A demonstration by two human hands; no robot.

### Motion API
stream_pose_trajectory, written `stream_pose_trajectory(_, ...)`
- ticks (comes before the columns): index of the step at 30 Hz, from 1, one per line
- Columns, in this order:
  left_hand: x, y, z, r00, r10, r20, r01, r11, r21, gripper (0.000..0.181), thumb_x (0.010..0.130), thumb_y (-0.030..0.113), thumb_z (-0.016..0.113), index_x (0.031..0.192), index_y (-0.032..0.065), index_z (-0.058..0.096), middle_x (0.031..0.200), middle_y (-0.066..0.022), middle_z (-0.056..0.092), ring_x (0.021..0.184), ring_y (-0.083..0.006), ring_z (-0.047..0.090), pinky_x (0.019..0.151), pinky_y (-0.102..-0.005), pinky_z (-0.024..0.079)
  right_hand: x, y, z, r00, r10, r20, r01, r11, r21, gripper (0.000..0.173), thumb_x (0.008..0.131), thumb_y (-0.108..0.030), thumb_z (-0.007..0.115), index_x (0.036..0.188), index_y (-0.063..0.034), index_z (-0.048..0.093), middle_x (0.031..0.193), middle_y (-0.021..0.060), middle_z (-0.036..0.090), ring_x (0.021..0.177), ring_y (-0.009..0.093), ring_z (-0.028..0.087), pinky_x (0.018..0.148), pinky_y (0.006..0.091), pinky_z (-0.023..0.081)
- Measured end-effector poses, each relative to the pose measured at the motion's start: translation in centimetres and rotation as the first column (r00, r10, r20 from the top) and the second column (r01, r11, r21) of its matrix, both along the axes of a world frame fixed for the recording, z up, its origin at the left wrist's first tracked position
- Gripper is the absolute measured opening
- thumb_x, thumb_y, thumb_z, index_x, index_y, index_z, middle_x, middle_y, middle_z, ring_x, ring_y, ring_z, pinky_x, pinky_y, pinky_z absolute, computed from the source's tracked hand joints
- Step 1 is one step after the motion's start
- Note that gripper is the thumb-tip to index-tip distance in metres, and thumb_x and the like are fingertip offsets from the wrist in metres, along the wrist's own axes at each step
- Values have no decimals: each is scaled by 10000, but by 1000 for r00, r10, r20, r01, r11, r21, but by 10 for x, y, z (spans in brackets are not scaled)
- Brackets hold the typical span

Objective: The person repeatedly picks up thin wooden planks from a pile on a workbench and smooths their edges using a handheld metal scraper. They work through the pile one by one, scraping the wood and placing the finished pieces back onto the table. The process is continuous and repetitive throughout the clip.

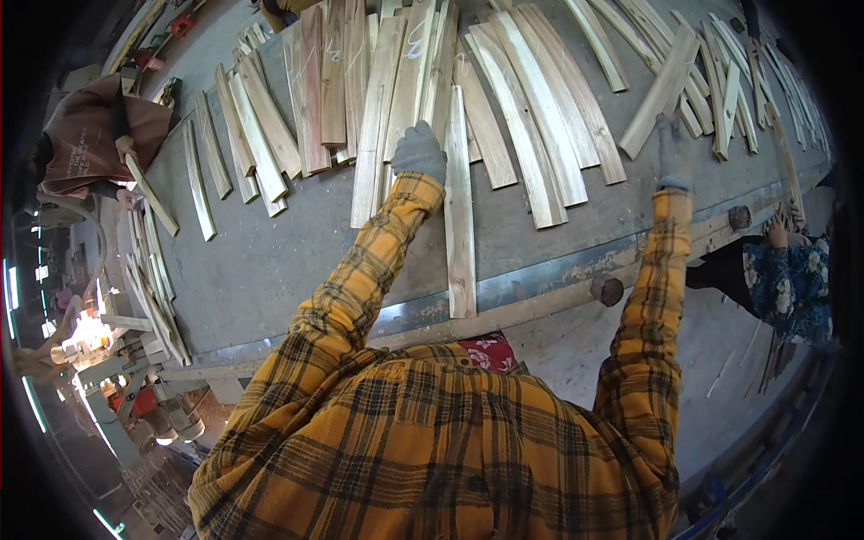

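My left hand (420,156), in a grey glove, is curled around the near end of a narrow wooden board (428,84) among the boards at the middle of the table. The glove hides the exact grip. Just right of it, a long pale board (462,243) lies with its near end over the table's front edge. My right hand (669,158), also gloved, reaches out to the right and is blurred. Its fingers come near the lower edge of a wide board (661,91) lying slantwise over others. Whether they touch it cannot be told.
A large grey table (290,270) bears many loose boards, some chalk-marked. At left, a person in a brown apron (101,142) holds a wooden strip (150,196). At right, another person in a floral sleeve (786,290) works by the edge. Dark round knobs (607,291) project along the front rail.
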State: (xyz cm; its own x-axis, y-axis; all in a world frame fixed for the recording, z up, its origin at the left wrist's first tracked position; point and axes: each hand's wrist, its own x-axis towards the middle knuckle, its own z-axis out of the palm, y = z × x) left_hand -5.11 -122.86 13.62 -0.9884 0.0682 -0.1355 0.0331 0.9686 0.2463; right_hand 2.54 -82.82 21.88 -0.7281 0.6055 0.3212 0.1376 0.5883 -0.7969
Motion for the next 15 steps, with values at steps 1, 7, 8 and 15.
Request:
stream_pose_trajectory(1,-1,-9,5,994,-22,111,12,996,85,680,748,357,739,1271,11,475,1062,-161,595,943,-289,616,772,-427,510,5,-32,2,987,-3,159,3,1000,-2,516,903,-456,561,1185,-24,586,1028,139,680,972,257,627,901,350,451)
stream_pose_trajectory(7,53,-80,3,734,-385,559,-567,104,817,522,789,146,663,1249,-28,489,1015,-179,652,859,-229,673,752,-341,579,68,-180,-49,934,216,284,-162,966,-201,264,915,-213,575,1147,-110,645,884,77,631,711,150,596,618,279,490)
stream_pose_trajectory(8,73,-90,11,718,-423,552,-582,69,810,552,788,136,659,1273,-31,455,1027,-189,645,850,-244,672,749,-351,581,79,-205,-45,940,275,202,-162,881,-445,239,922,-150,565,1139,-109,656,891,52,621,718,111,584,579,236,480)
stream_pose_trajectory(15,161,-109,28,483,-712,509,-713,17,701,680,788,77,634,1388,51,316,976,-203,615,707,-266,651,608,-344,566,158,-219,-11,984,178,24,-170,965,-199,235,925,-34,531,1119,-67,662,827,10,573,654,49,516,538,197,434)
